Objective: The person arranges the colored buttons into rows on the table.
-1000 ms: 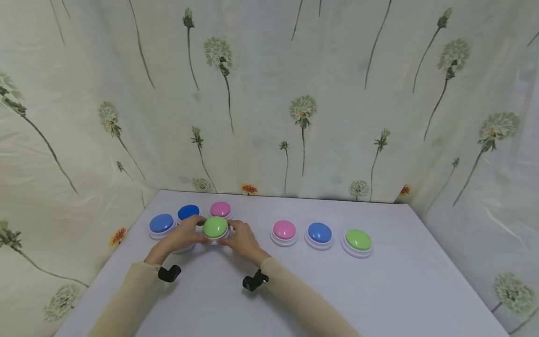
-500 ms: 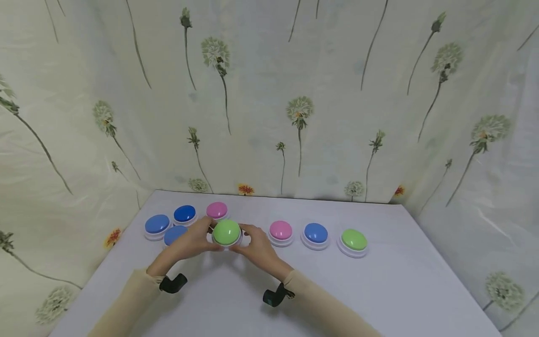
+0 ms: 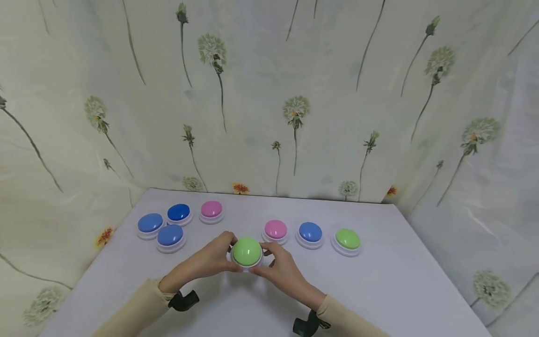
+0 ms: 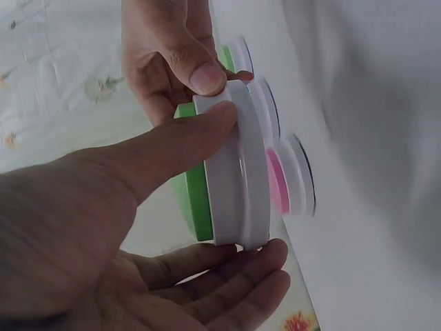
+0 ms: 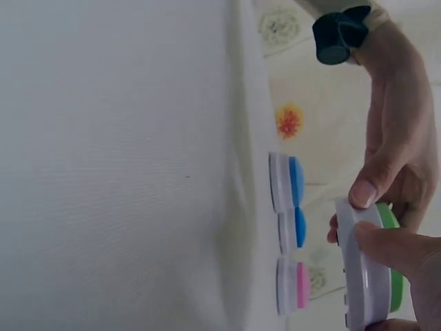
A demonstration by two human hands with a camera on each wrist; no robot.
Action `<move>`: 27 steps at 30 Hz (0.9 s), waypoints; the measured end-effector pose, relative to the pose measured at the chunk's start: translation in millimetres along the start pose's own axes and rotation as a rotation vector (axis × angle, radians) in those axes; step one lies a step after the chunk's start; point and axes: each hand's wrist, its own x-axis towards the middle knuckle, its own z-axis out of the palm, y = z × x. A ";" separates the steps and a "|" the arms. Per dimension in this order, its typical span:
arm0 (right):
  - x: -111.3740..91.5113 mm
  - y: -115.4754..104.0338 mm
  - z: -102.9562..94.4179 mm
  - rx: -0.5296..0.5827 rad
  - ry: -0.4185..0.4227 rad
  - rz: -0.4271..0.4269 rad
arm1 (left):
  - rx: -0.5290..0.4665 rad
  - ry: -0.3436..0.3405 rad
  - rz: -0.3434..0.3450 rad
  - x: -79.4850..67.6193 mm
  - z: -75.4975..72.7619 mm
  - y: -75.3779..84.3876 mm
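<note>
A round push button (image 3: 247, 252) with a green dome and white base is held between both hands in the head view. My left hand (image 3: 212, 256) grips its left side, thumb in front and fingers behind. From the right, my right hand (image 3: 286, 271) grips it the same way. The left wrist view shows the white base (image 4: 238, 172) between the left thumb and fingers, with the right thumb (image 4: 207, 79) against its edge. In the right wrist view, the underside of the green button (image 5: 368, 269) is raised above the tabletop, and both thumbs press its base.
On the white table (image 3: 379, 290), three blue buttons, one of them a blue button (image 3: 170, 235), and a pink button (image 3: 211, 209) stand at left. A pink button (image 3: 275, 229), a blue button (image 3: 310, 232) and a green button (image 3: 347, 239) stand right of centre. A flowered curtain (image 3: 252, 93) hangs behind.
Both hands have carried the green button to the right and toward the person, away from the left group. The blue buttons and pink button there are now uncovered. The view has shifted slightly.
</note>
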 end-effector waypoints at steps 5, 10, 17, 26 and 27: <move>-25.0 9.5 -15.2 -0.002 0.011 0.042 | -0.025 -0.064 0.019 2.6 18.2 17.7; -48.6 17.9 -33.0 -0.030 0.027 0.107 | -0.032 -0.107 0.036 9.6 40.5 33.3; -77.5 29.6 -53.1 -0.068 0.062 0.212 | 0.004 -0.141 0.061 20.5 74.6 52.2; -109.9 41.7 -80.1 -0.096 0.074 0.381 | 0.139 -0.138 0.149 35.4 118.1 75.9; -112.9 43.1 -83.7 -0.103 0.082 0.395 | 0.148 -0.139 0.158 37.9 122.5 78.7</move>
